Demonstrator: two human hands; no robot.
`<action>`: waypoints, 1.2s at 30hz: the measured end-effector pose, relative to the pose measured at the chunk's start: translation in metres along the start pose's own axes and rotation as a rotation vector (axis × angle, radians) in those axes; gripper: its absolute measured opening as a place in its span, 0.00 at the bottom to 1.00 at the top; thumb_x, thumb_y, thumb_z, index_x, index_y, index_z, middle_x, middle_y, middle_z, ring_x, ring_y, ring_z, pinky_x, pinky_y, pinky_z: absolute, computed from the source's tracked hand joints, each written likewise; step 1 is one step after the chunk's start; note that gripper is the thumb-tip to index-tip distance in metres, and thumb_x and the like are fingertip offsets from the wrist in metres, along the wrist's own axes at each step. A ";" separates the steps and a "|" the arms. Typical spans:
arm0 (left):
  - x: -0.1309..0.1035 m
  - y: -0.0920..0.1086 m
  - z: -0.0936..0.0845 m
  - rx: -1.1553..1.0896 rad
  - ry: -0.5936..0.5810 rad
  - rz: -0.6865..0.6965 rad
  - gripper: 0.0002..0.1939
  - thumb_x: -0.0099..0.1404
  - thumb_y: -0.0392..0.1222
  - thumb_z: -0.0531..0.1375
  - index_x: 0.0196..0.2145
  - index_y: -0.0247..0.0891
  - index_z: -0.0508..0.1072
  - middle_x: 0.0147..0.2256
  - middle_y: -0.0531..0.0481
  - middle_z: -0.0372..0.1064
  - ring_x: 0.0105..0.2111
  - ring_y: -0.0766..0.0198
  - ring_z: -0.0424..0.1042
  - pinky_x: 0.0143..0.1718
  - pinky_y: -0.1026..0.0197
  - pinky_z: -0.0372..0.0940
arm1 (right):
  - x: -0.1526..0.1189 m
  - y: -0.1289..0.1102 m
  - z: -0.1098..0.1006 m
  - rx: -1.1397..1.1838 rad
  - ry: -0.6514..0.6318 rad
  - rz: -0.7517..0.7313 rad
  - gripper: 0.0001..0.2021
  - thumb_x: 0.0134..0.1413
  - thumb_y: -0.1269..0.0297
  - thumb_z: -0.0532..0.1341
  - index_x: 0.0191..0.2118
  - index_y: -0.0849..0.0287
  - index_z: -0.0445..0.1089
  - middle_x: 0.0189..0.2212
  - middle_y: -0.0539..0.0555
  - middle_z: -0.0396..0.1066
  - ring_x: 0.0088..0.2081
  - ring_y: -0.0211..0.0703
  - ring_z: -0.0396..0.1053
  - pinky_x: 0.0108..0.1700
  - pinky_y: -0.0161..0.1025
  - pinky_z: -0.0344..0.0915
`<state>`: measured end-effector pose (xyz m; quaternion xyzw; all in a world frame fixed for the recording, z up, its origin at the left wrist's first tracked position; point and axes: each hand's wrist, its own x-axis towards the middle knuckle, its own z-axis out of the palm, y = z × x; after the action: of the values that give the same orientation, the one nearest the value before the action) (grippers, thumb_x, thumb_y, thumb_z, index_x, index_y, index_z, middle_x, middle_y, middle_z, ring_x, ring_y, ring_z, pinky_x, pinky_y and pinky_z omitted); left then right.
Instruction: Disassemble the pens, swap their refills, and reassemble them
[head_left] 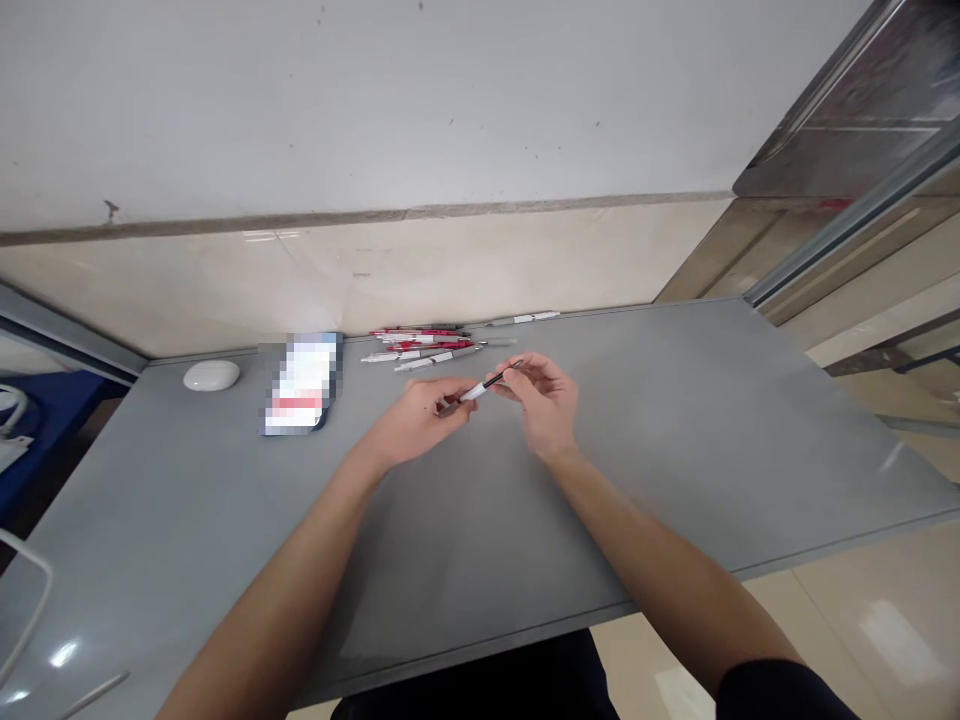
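Above the middle of the grey table, my left hand [426,418] pinches the white barrel of a pen [474,392]. The pen slants up to the right, with a dark section beyond the white part. My right hand [544,400] has its thumb and fingers closed on the pen's dark upper end. Just beyond my hands lies a loose pile of several red, white and grey pens [427,345]. One white and grey pen [534,318] lies to the right of the pile, near the wall.
A phone [301,385] with a blurred screen lies left of the pens, and a white rounded case [211,376] sits farther left. White cables [34,620] cross the near left corner. The wall [465,250] runs along the back edge of the table [697,430].
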<state>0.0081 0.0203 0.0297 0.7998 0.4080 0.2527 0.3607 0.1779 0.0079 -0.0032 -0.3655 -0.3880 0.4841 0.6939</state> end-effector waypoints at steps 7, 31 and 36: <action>-0.007 -0.005 0.001 -0.095 0.006 -0.061 0.15 0.66 0.49 0.54 0.41 0.41 0.76 0.31 0.51 0.72 0.30 0.64 0.68 0.30 0.64 0.64 | -0.001 0.003 0.001 -0.013 -0.030 0.026 0.06 0.48 0.62 0.66 0.32 0.55 0.71 0.30 0.48 0.73 0.33 0.39 0.75 0.39 0.43 0.76; -0.018 -0.031 0.001 -0.889 0.247 -0.318 0.17 0.62 0.48 0.63 0.45 0.38 0.73 0.38 0.45 0.74 0.33 0.61 0.74 0.37 0.58 0.69 | 0.061 -0.025 -0.035 -0.954 -0.319 0.005 0.11 0.56 0.53 0.58 0.39 0.49 0.74 0.39 0.50 0.77 0.44 0.44 0.73 0.44 0.42 0.71; -0.018 -0.031 -0.001 -0.942 0.288 -0.324 0.15 0.62 0.47 0.63 0.45 0.38 0.72 0.40 0.45 0.74 0.34 0.61 0.74 0.37 0.58 0.69 | 0.081 -0.025 -0.027 -1.504 -0.544 -0.246 0.10 0.58 0.59 0.57 0.43 0.45 0.73 0.46 0.46 0.75 0.42 0.44 0.72 0.40 0.41 0.66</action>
<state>-0.0172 0.0184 0.0041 0.4344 0.4139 0.4575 0.6563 0.2304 0.0752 0.0220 -0.5586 -0.8023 0.0859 0.1919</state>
